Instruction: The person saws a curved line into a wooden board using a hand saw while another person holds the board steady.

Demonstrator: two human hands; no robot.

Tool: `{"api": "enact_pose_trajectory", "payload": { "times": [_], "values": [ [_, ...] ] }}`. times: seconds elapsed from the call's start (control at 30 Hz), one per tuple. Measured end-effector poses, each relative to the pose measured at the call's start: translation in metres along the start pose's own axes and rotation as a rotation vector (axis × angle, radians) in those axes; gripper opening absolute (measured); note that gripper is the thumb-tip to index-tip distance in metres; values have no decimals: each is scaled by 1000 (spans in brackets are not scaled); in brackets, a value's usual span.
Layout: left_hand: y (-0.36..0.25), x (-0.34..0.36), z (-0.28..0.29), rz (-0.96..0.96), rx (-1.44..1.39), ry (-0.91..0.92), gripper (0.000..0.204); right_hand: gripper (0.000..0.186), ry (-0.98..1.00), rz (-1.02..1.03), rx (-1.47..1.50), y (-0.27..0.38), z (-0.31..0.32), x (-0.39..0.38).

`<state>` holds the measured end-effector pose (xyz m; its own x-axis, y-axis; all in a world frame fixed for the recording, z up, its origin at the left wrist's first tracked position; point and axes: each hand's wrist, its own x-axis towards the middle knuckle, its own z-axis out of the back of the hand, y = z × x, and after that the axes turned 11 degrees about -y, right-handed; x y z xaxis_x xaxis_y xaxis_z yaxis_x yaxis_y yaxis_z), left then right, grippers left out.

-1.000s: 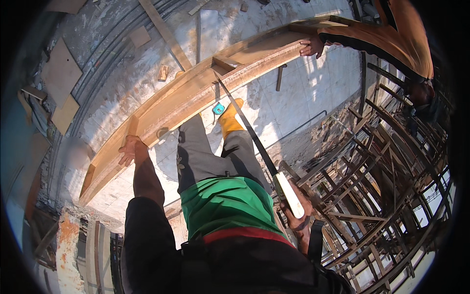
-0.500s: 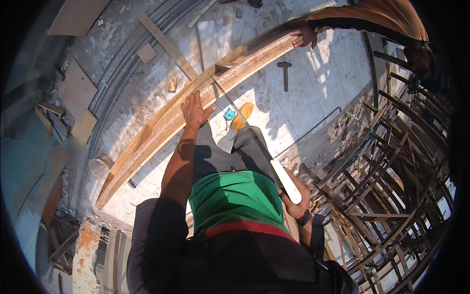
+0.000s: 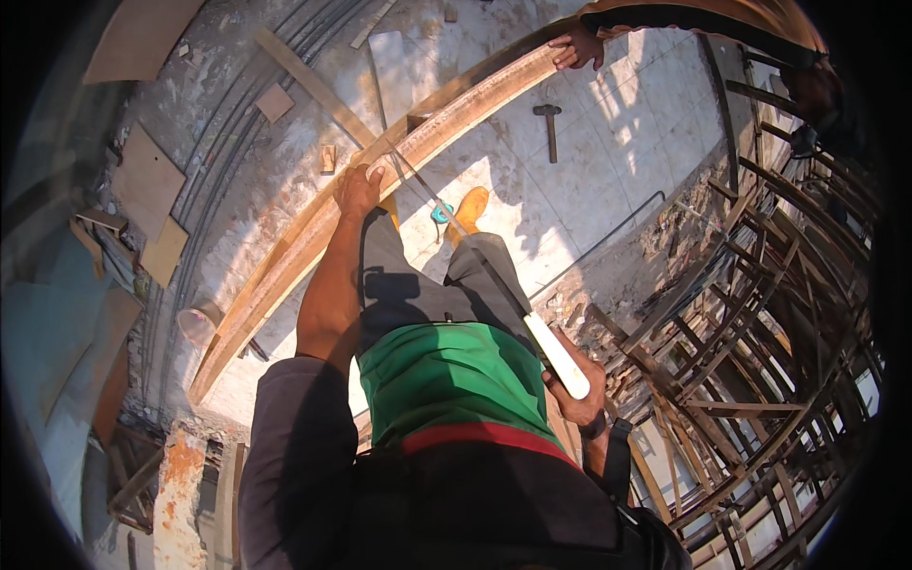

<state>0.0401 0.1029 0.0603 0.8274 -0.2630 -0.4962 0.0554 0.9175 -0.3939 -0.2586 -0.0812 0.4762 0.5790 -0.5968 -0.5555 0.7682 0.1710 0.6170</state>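
Observation:
My left hand (image 3: 357, 195) grips the top of a long wooden beam frame (image 3: 475, 95), just left of where the tip of a hand saw (image 3: 484, 262) meets the wood. My right hand (image 3: 575, 385), low beside my hip, holds the saw's white handle. The long thin blade runs diagonally up to the beam. A teal tape measure (image 3: 439, 215) lies on the floor by my yellow boot (image 3: 471, 207), partly behind the blade.
A co-worker's hand (image 3: 579, 49) holds the beam's far right end. A hammer (image 3: 549, 128) lies on the tiled floor. Plywood offcuts (image 3: 149, 176) and pipes (image 3: 195, 128) lie at left, with a bucket (image 3: 198, 321). Tangled timber scaffolding (image 3: 731, 370) fills the lower right.
My left hand has moved from the beam's left part to beside the saw tip. The co-worker's hand appears slightly further left in the picture, and the whole view has shifted.

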Motion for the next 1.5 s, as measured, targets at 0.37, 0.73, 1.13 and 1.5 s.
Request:
{"api": "enact_pose_trajectory", "payload": {
  "times": [0.37,0.73,1.13,1.5],
  "values": [
    [2,2,-2,39,-17,36,57,62,49,-15,-16,12,8,14],
    [5,1,-6,40,-19,49,59,59,63,-76,-21,11,8,17],
    [7,-1,-14,32,-7,52,62,59,22,-80,-41,7,3,3],
    [-4,-13,-7,48,-22,31,62,63,30,-39,-32,11,0,-1]
  ]
}}
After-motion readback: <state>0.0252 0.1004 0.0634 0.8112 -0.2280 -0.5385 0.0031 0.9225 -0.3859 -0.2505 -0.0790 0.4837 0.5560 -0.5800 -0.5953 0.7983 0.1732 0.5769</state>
